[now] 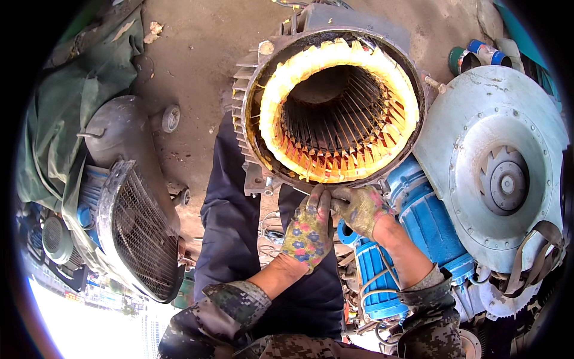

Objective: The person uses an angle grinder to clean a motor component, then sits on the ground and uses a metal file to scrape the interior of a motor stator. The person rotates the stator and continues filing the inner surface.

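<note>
A motor stator [336,173] stands open end up in front of me, its yellow-wrapped winding ring glowing in the light. Dark slots line the bore. At the near rim of its finned metal housing [240,96], my left hand [308,233], in a flowered work glove, is closed in a pinch. A thin pale strip [301,191] sticks out from its fingertips. Beside it, touching or nearly touching, my right hand [362,209], gloved alike, has its fingers bent together. What the right fingers hold, if anything, is hidden.
A large grey-green round blower housing [442,131] and blue motors [427,221] crowd the right side. To the left lie a dark wheeled compressor [122,128] with a mesh guard [140,233] and a green tarp [60,131]. Two cans [487,52] lie at the far right.
</note>
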A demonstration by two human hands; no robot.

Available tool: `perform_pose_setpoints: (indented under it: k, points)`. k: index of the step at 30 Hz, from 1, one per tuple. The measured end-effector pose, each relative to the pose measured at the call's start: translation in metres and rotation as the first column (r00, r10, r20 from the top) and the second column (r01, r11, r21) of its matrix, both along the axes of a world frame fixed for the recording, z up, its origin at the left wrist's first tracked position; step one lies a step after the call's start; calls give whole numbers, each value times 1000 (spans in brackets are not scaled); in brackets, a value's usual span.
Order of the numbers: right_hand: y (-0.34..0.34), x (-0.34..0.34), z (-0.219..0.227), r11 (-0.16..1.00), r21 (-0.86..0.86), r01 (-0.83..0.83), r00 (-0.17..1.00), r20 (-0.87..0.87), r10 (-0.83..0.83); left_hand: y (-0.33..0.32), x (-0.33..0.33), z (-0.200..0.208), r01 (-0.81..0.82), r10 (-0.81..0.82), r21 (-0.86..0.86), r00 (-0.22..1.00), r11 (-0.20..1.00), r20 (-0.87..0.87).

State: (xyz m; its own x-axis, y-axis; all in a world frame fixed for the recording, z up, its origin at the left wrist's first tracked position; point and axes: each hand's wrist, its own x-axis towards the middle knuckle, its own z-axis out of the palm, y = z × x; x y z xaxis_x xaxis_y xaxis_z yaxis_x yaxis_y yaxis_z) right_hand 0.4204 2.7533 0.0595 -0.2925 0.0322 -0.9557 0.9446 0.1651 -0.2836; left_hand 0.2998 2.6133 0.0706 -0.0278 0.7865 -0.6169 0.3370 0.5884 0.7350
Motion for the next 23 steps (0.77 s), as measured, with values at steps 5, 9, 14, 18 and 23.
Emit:
perform_pose_setpoints:
  k: [5,9,14,18,23]
  points:
    - [-11,32,-5,995,100,3,981,-195,16,6,19,20,7,-11,-88,999,996,-39]
    - [-33,-9,1,959,-42,281,953,-110,-283,8,-10,30,-30,15,-193,997,981,-78]
    - [-68,-5,-12,924,79,375,865,-388,-318,7,-47,25,224,-248,-164,958,961,-146]
    - [-70,-9,-16,883,27,468,862,-233,-450,7,-46,26,304,-339,-167,906,938,-252]
    - [-72,-43,-13,846,-30,533,828,-189,-528,16,-64,29,308,-399,-356,891,882,-217]
